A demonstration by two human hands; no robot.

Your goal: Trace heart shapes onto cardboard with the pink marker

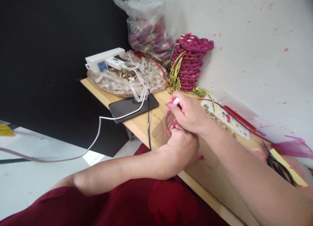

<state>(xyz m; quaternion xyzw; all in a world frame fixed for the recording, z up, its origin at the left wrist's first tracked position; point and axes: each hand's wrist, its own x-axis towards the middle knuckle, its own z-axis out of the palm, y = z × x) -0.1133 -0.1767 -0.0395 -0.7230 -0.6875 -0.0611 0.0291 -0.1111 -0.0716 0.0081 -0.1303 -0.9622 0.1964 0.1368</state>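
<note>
My right hand is closed round a small white object, of which only the end shows between thumb and fingers. Just below it, touching it, my left hand is curled with pink-stained fingertips pinched together. What the left fingers hold is too hidden to make out. A thin magenta loop shows to the left of both hands, above the wooden table. A bit of magenta material shows beside the left wrist.
A black phone, a white power strip and a bag of shell-like pieces lie at the left. Behind stand stacked magenta pieces with tassels. Scissors and a card of small shapes are at the right.
</note>
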